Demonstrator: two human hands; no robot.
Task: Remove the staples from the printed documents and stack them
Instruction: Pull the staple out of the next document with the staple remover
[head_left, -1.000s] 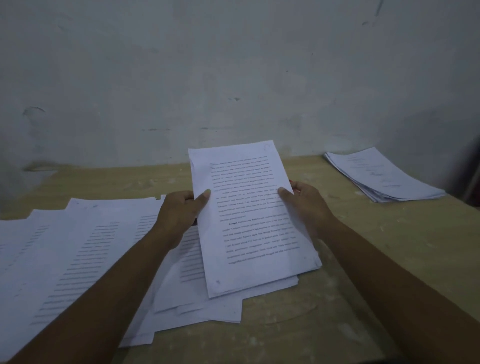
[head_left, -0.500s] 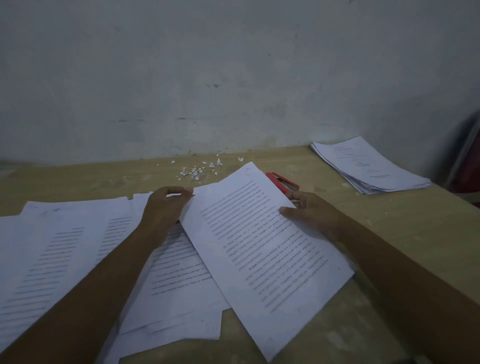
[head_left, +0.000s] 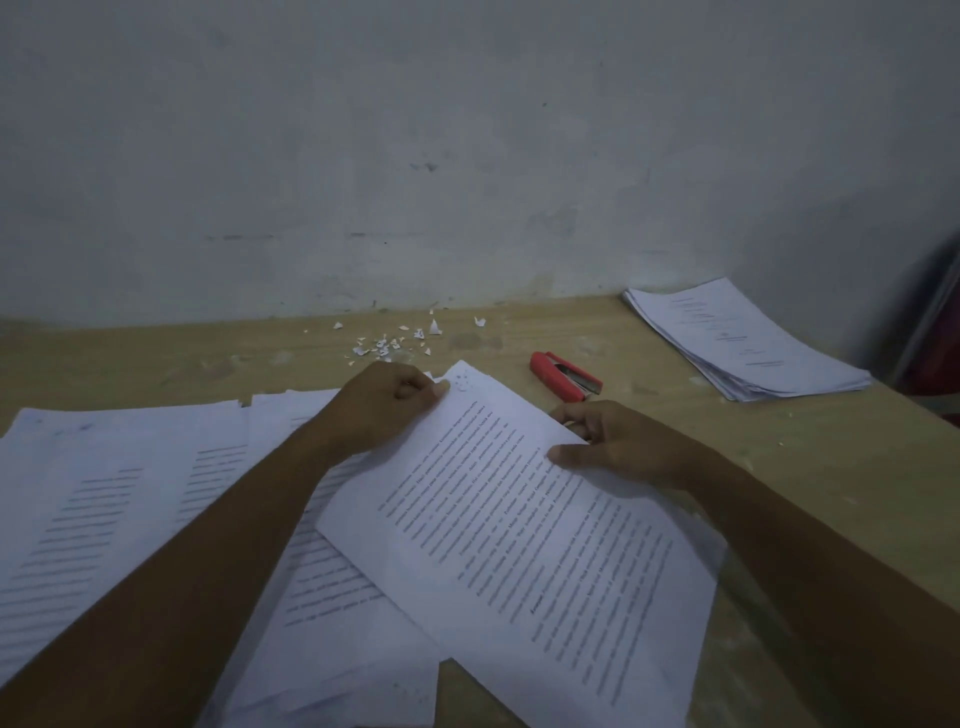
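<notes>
Lying beyond the document (head_left: 519, 519): stapler (head_left: 566, 383), paper scraps (head_left: 387, 345).

Two grips showed: one left grip (head_left: 384, 410) and one right grip (head_left: 623, 447). Between them was one printed document (head_left: 524, 530). The single desk (head_left: 831, 467) carried one red stapler (head_left: 566, 383) and, far right, one neat stack (head_left: 743, 348). At left lay several overlapping loose sheets (head_left: 104, 493), their number unclear. Farther off lay over a dozen paper scraps (head_left: 395, 343).
</notes>
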